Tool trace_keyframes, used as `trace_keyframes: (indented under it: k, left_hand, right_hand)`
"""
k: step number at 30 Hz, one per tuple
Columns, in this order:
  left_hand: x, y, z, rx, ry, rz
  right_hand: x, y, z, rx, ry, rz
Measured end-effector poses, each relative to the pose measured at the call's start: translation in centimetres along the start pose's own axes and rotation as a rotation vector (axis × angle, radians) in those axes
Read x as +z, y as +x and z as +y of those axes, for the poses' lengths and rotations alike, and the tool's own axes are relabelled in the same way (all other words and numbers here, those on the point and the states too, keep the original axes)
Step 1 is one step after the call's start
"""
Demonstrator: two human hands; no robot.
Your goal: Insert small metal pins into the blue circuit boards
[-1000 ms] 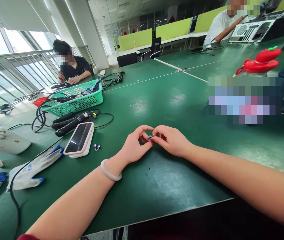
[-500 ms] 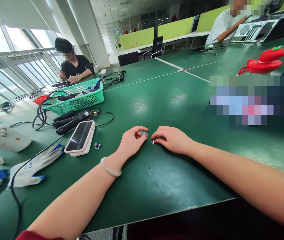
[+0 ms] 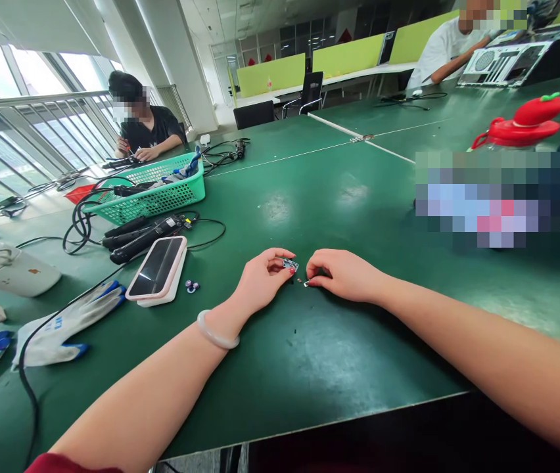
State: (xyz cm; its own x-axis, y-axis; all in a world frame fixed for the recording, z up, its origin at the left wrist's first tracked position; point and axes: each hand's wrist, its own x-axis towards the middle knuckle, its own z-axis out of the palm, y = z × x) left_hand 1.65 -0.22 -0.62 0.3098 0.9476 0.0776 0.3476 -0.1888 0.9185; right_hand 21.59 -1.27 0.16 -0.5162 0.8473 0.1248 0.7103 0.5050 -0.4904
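My left hand (image 3: 266,279) pinches a small grey rectangular piece (image 3: 290,265) between thumb and fingers, just above the green table (image 3: 349,348). To its right, my right hand (image 3: 342,274) has its thumb and index finger closed on a tiny whitish piece (image 3: 306,284). Between the hands lies a tiny reddish bit (image 3: 299,280). The two hands are close but apart. What the small pieces are is too small to tell.
Left of my hands are a phone (image 3: 158,268) on a white box, a small purple item (image 3: 192,286), gloves (image 3: 63,328), black tools (image 3: 146,238) and a green basket (image 3: 149,197). A red-lidded bottle (image 3: 521,128) stands right. Two people sit across the table.
My right hand has shifted slightly right, away from my left hand. The grey piece shows more past my left fingertips, and a reddish bit now shows apart from my right fingertips.
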Motion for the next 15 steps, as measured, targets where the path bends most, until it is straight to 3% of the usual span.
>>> trace_keyframes:
  k: [9,15]
  left_hand:
    - [-0.13,-0.43,0.38,0.025,0.12,0.018]
    - [-0.19,-0.59,0.89,0.059,0.217,0.047]
  right_hand:
    - [-0.11,-0.21,-0.06,-0.005,0.043,0.011]
    - [-0.32,-0.4,-0.1,0.023,0.104,0.111]
